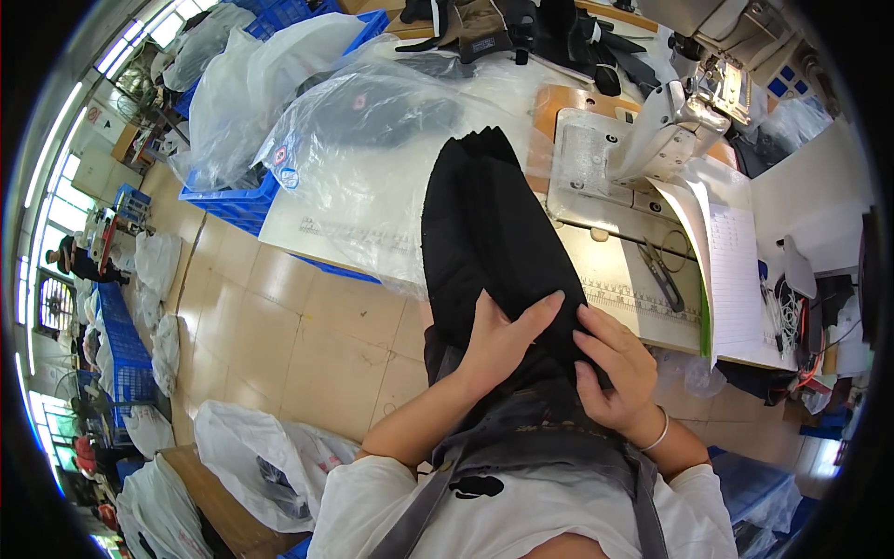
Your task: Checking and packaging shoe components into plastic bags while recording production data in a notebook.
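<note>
Your left hand (498, 347) is spread on the long, layered black fabric stack (475, 219), right hand (616, 368) half-curled at its edge, presumably keeping layers aligned; can't tell whether either grip pinches.

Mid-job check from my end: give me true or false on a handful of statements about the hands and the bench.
1. The left hand and right hand touch the black fabric. True.
2. The sewing machine stands left of the fabric. False: it stands to the right.
3. Clear plastic lies on the worktable. True.
4. A bracelet circles the left wrist. False: the right wrist.
</note>
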A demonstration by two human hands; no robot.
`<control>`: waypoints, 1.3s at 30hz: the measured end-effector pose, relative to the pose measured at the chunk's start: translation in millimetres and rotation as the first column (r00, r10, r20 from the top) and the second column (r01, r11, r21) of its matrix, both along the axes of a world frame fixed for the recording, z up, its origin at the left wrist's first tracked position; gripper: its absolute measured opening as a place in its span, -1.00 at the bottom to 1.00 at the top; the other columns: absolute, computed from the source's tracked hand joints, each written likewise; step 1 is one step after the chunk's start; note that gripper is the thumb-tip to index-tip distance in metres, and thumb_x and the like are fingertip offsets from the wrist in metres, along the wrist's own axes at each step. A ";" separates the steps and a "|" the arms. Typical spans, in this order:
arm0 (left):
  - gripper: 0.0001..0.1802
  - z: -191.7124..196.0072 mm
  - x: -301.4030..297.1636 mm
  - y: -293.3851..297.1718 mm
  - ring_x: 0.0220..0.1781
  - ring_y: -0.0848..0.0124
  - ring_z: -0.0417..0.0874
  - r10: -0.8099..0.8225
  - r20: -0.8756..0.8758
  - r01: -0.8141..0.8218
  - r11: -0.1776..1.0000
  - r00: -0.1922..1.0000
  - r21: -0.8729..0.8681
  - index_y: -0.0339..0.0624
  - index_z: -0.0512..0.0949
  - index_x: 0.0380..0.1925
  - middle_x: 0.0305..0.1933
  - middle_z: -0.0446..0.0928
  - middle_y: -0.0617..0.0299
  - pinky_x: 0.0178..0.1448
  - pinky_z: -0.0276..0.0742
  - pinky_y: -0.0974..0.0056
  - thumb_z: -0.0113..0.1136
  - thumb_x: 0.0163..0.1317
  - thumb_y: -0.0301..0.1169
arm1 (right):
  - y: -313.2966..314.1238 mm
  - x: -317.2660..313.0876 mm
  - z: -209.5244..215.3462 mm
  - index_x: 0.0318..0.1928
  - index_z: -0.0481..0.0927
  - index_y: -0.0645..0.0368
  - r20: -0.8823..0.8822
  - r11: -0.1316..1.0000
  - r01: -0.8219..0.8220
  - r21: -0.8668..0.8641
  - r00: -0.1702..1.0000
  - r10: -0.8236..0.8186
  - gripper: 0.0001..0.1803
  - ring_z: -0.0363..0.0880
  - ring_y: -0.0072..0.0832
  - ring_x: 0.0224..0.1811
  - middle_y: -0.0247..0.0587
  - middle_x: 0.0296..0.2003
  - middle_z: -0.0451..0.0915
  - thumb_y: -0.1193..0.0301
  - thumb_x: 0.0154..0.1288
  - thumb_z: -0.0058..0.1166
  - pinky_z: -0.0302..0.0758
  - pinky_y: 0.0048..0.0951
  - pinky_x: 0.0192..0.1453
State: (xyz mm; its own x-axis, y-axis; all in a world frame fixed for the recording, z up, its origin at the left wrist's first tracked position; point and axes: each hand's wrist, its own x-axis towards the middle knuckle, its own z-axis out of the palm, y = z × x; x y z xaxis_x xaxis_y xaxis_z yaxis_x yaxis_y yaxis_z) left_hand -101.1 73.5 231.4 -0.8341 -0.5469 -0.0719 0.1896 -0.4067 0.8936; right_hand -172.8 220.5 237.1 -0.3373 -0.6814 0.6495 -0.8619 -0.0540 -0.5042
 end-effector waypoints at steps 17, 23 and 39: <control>-0.39 -12.1 -13.5 1.0 -0.12 0.42 0.52 -0.013 -0.090 0.017 0.999 0.996 0.042 -0.35 0.33 -0.03 -0.13 0.48 0.17 -0.03 0.48 0.37 0.39 -0.03 -0.31 | 0.0 -24.4 -4.3 0.05 0.41 0.32 0.695 0.998 -0.055 0.017 0.718 0.027 -0.50 0.57 -0.42 -0.13 -0.04 -0.11 0.54 0.47 0.07 0.20 0.56 -0.49 -0.12; -0.31 -19.6 -12.5 -0.6 -0.01 0.39 0.47 -0.026 -0.075 0.029 0.999 0.997 0.040 -0.35 0.25 0.05 -0.01 0.41 0.12 0.07 0.44 0.34 0.37 -0.01 -0.31 | -1.4 -25.4 3.0 0.01 0.44 0.33 0.599 0.998 -0.060 0.028 0.800 0.031 -0.53 0.59 -0.44 -0.18 -0.04 -0.20 0.58 0.46 0.05 0.21 0.58 -0.48 -0.15; -0.27 -16.6 -13.9 -0.9 0.06 0.35 0.43 -0.019 -0.094 0.027 0.997 0.995 0.077 -0.37 0.20 0.11 0.05 0.38 0.10 0.15 0.40 0.31 0.35 0.02 -0.31 | -2.6 -26.4 17.0 -0.09 0.50 0.31 0.301 0.991 0.043 0.130 0.950 -0.081 -0.59 0.55 -0.22 -0.26 0.02 -0.26 0.54 0.46 0.00 0.21 0.45 -0.43 -0.17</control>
State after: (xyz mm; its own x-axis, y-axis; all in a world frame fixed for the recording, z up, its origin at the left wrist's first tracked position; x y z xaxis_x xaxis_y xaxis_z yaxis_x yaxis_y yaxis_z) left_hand -114.9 72.6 214.9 -0.8514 -0.5233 -0.0352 0.2605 -0.4801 0.8376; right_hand -199.2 217.9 254.1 -0.5501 -0.7199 0.4233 -0.6659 0.0722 -0.7426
